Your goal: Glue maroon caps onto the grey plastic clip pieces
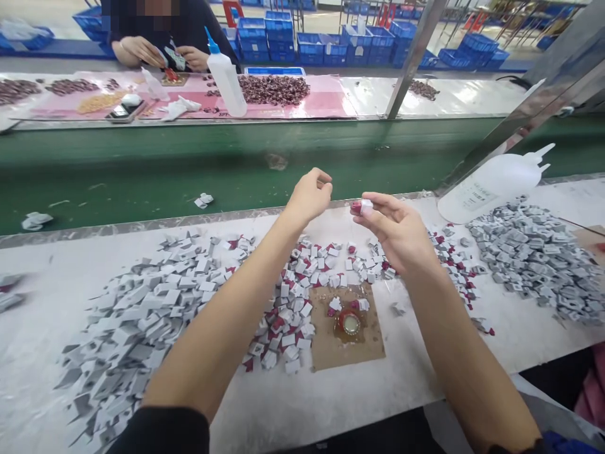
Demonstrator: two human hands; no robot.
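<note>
My right hand (399, 230) pinches a small white-and-dark-red plastic piece (363, 207) between thumb and fingertips, raised over the back of the bench. To its left, my left hand (311, 194) hovers near the bench's far edge with its fingers curled in; anything inside them is hidden. Below both hands lies a brown cardboard square (321, 343) with a wet stain. On it stands a bottle cap (350, 324) with pale liquid inside, beside two white-and-red pieces (334, 305). Similar white-and-red pieces (295, 302) are heaped left of the cardboard.
Piles of grey-white plastic parts lie left (155, 309) and right (543, 252). A white squeeze bottle (491, 186) leans by a metal post (520, 120). Beyond the green belt (189, 151), a person's hands (142, 52) work near another squeeze bottle (227, 82).
</note>
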